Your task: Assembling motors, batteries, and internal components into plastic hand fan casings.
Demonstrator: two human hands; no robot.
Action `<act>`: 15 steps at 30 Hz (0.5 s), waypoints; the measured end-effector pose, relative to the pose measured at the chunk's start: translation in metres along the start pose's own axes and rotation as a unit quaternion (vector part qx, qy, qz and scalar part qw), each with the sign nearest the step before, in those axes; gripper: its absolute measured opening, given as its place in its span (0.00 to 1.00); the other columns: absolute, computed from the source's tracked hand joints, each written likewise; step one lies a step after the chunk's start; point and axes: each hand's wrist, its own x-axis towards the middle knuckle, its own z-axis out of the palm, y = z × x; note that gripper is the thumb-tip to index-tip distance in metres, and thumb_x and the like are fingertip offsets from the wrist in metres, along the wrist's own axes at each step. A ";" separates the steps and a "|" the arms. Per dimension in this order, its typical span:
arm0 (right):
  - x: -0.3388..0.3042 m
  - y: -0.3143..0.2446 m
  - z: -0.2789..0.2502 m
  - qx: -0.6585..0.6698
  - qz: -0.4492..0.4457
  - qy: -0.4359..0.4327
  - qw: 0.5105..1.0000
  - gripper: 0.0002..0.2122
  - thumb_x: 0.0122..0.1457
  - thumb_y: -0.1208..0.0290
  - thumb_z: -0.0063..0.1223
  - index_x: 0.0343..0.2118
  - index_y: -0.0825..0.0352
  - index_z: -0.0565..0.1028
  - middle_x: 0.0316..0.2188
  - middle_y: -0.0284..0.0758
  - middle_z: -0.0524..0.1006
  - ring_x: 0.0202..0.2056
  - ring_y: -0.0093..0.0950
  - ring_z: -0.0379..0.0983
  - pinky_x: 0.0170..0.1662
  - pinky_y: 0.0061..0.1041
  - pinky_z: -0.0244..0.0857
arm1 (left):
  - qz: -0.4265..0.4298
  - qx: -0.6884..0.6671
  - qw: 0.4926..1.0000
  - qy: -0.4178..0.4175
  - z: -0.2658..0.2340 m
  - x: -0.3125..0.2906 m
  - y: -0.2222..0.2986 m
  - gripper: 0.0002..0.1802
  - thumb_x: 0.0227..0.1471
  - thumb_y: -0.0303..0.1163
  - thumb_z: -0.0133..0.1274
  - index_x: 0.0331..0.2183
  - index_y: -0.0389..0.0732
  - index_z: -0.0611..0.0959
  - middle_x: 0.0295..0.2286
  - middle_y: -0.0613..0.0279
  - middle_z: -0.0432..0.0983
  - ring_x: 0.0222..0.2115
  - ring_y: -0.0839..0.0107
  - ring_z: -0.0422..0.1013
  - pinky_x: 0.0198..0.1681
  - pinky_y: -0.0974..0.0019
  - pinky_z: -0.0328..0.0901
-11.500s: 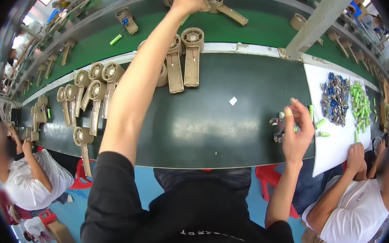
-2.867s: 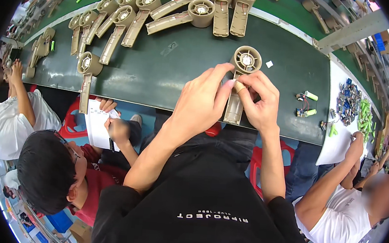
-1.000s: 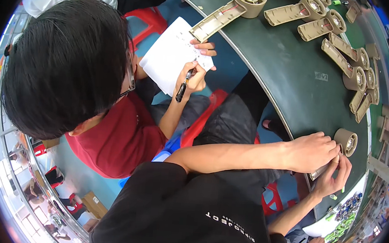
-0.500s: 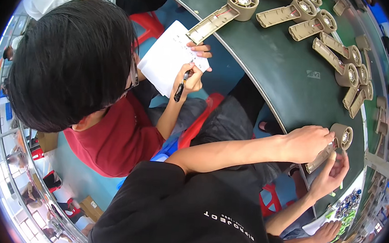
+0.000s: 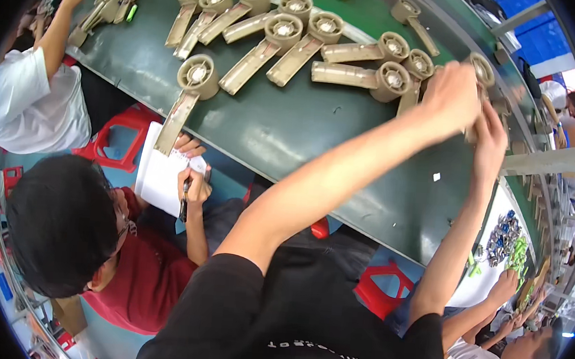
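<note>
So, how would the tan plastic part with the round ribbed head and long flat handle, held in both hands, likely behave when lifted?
The tan plastic part probably stays stiff: identical ones lie straight. Its round head suggests top-heaviness. Left hand and right hand share it.

About thirteen tan round-headed parts (image 5: 198,78) lie on the dark bench (image 5: 291,132), beside one white notepad (image 5: 161,176).

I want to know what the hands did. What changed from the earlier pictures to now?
Both arms have stretched out across the dark table. The left hand and right hand have carried the tan round-headed part from the near edge to the far side, beside the row of like parts. They still hold it. The person in red is still writing on the white pad.
</note>
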 end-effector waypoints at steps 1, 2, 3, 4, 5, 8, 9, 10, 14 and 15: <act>0.034 0.000 -0.001 -0.020 -0.001 -0.005 1.000 0.19 0.64 0.67 0.49 0.55 0.71 0.74 0.47 0.35 0.79 0.48 0.23 0.73 0.50 0.21 0.64 | -0.018 0.011 1.000 -0.001 0.009 0.033 -0.008 0.12 0.39 0.24 0.54 0.30 0.27 0.82 0.30 0.34 0.78 0.38 0.40 0.75 0.43 0.49 0.69; 0.069 0.015 -0.001 -0.029 0.005 -0.008 1.000 0.18 0.64 0.66 0.49 0.54 0.69 0.75 0.44 0.33 0.79 0.44 0.21 0.73 0.47 0.19 0.65 | -0.033 0.043 0.998 -0.014 0.017 0.062 -0.018 0.14 0.38 0.24 0.54 0.31 0.27 0.83 0.30 0.34 0.78 0.38 0.41 0.75 0.44 0.49 0.69; 0.100 0.032 -0.002 -0.040 0.009 -0.010 0.999 0.17 0.64 0.65 0.50 0.53 0.67 0.76 0.41 0.31 0.80 0.41 0.19 0.74 0.43 0.18 0.65 | -0.046 0.073 0.996 -0.024 0.024 0.089 -0.025 0.15 0.38 0.25 0.55 0.32 0.27 0.83 0.31 0.34 0.78 0.38 0.42 0.75 0.44 0.49 0.69; 0.125 0.043 0.000 -0.037 0.019 -0.028 0.999 0.17 0.64 0.65 0.50 0.53 0.67 0.76 0.41 0.29 0.80 0.39 0.18 0.73 0.41 0.17 0.65 | -0.043 0.074 0.996 -0.017 0.030 0.111 -0.035 0.15 0.38 0.25 0.55 0.32 0.27 0.83 0.31 0.34 0.78 0.38 0.42 0.75 0.44 0.49 0.69; 0.147 0.047 0.010 -0.031 0.023 -0.054 0.998 0.18 0.64 0.65 0.51 0.53 0.67 0.76 0.40 0.28 0.80 0.38 0.17 0.73 0.39 0.16 0.64 | -0.094 0.081 0.992 -0.032 0.026 0.134 -0.047 0.16 0.39 0.28 0.59 0.34 0.30 0.84 0.37 0.36 0.78 0.44 0.45 0.74 0.47 0.50 0.69; 0.189 0.092 0.019 -0.035 -0.003 -0.059 0.998 0.18 0.64 0.63 0.52 0.54 0.66 0.76 0.42 0.30 0.80 0.40 0.19 0.73 0.42 0.18 0.65 | -0.110 0.184 0.977 0.002 0.012 0.160 -0.064 0.20 0.42 0.35 0.63 0.38 0.34 0.85 0.49 0.39 0.73 0.53 0.47 0.68 0.54 0.50 0.63; 0.203 0.127 0.032 -0.036 -0.010 -0.076 0.996 0.19 0.64 0.63 0.52 0.54 0.66 0.76 0.43 0.31 0.79 0.42 0.20 0.74 0.45 0.20 0.65 | -0.098 0.301 0.948 0.037 0.014 0.165 -0.093 0.22 0.43 0.38 0.62 0.41 0.36 0.85 0.54 0.40 0.69 0.57 0.46 0.63 0.58 0.49 0.57; 0.212 0.145 0.030 -0.043 -0.015 -0.075 0.996 0.19 0.64 0.63 0.52 0.54 0.66 0.75 0.46 0.33 0.79 0.45 0.22 0.73 0.48 0.21 0.65 | -0.130 0.432 0.890 0.060 0.020 0.177 -0.114 0.31 0.46 0.43 0.58 0.49 0.34 0.78 0.56 0.40 0.66 0.59 0.46 0.60 0.59 0.46 0.54; 0.230 0.140 0.049 -0.055 -0.019 -0.137 0.989 0.20 0.64 0.65 0.53 0.56 0.68 0.73 0.52 0.37 0.76 0.51 0.25 0.72 0.55 0.24 0.63 | -0.278 0.371 0.883 0.074 0.003 0.226 -0.187 0.37 0.54 0.41 0.52 0.59 0.27 0.65 0.57 0.39 0.63 0.59 0.45 0.59 0.60 0.43 0.52; 0.234 0.140 0.048 -0.041 -0.010 -0.148 0.988 0.20 0.64 0.65 0.53 0.56 0.69 0.73 0.52 0.36 0.76 0.52 0.25 0.71 0.55 0.23 0.63 | -0.317 0.387 0.857 0.122 0.004 0.245 -0.186 0.32 0.56 0.38 0.49 0.58 0.29 0.66 0.53 0.43 0.68 0.55 0.48 0.63 0.56 0.47 0.55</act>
